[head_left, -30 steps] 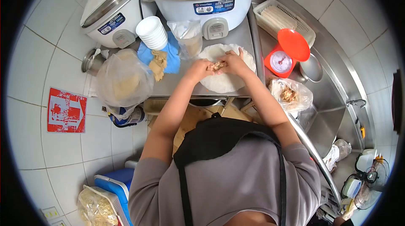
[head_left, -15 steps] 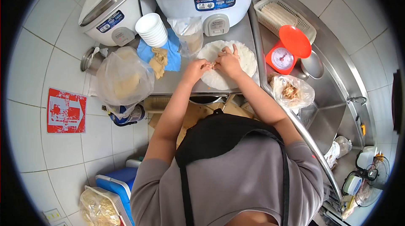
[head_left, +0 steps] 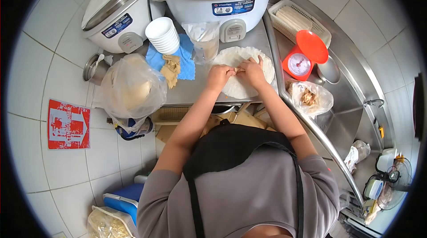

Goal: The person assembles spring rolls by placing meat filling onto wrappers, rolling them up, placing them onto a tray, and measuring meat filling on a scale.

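Observation:
On the steel counter lies a broad, round white sheet [head_left: 235, 89], thin and uneven at its edge, like a wrapper or a stack of them. Both of my hands are over it. My left hand [head_left: 219, 77] is closed, thumb and fingertips pinched on a small pale-brown piece of food [head_left: 239, 70]. From the other side my right hand [head_left: 252, 72] grips the same piece between thumb and forefinger, its other fingers bent and slightly raised. Fingers cover most of the piece, so its exact kind is hidden. A clear plastic bag [head_left: 202, 44] of something pale stands just behind my left hand.
Two rice cookers [head_left: 187, 9] stand at the back. White bowls [head_left: 161, 33], a blue cloth [head_left: 187, 67], a tan cloth [head_left: 171, 70] and a large plastic bag [head_left: 131, 84] are leftward. Rightward are a red scale [head_left: 299, 64], a bag of brown filling [head_left: 311, 98] and a basket [head_left: 320, 31].
The whole view has shifted slightly, with the counter lower in it. My hands remain over the white sheet, now a little apart with the small piece showing between the fingertips.

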Available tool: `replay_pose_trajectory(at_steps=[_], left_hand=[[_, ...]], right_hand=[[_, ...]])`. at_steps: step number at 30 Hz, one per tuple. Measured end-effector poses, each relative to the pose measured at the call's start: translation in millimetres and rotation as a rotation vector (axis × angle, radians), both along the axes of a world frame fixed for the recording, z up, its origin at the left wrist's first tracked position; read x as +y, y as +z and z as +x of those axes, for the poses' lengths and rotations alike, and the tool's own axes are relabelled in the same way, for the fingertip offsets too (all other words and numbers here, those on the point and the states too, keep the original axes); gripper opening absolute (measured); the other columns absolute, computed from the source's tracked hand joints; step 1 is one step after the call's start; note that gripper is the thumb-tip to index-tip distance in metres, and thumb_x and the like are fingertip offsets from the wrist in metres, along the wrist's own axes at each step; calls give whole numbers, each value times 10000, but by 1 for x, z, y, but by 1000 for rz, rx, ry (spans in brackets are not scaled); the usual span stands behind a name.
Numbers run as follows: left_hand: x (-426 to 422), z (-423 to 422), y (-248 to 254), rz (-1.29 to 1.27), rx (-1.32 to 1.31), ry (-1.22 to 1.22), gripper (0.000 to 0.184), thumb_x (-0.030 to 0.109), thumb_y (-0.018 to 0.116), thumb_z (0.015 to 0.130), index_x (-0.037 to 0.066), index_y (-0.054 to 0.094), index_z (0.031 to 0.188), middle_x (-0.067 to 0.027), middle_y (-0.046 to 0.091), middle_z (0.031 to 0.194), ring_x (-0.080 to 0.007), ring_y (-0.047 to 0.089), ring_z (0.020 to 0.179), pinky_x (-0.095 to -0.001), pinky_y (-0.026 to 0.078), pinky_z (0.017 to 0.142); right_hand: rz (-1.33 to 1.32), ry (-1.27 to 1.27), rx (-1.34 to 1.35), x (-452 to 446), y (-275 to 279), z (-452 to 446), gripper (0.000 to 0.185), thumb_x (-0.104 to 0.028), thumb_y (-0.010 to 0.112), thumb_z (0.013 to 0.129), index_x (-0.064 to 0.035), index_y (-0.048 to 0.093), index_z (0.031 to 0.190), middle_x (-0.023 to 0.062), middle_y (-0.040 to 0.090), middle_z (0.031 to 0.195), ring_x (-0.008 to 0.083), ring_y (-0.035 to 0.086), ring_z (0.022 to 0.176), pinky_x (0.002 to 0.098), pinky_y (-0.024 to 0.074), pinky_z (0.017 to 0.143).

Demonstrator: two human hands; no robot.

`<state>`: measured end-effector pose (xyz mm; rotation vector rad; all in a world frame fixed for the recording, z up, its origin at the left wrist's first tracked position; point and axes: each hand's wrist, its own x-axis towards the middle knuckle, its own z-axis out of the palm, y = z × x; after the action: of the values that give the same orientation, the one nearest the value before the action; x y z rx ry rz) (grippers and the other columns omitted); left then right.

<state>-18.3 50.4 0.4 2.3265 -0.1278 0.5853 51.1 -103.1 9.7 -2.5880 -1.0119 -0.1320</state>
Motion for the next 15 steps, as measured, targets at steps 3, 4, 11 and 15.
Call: replay_pose_trajectory(at_steps=[3,4,11,15], left_hand=[[-3,-2,6,-2,25,-1,226,175,723,695,58,688,886,-100,659,796,-257,626,694,-327,486,634],[-5,-1,6,-14,35,-2,238,184,721,699,61,686,901,-96,659,802,-256,625,701,-324,484,642],[-32,7,16,94,-76,35,175,236,671,746,114,700,869,-52,659,791,-210,614,771,-397,337,965],[-42,22,11,53,-31,22,123,218,642,755,121,705,798,-53,659,774,-203,613,767,-419,299,1019]], right_hand=[[21,-1,13,-5,-7,4,230,-276,740,627,-160,668,813,-16,592,878,205,518,981,572,173,1035],[109,-28,11,-6,-8,2,236,-276,742,624,-154,668,812,-9,590,877,211,520,982,562,188,1027],[123,-25,76,-16,-12,19,298,-275,761,594,-117,657,825,31,574,872,246,518,995,509,281,938],[34,63,68,-23,-5,30,331,-242,758,576,-99,649,853,49,576,893,262,528,926,433,312,874]])
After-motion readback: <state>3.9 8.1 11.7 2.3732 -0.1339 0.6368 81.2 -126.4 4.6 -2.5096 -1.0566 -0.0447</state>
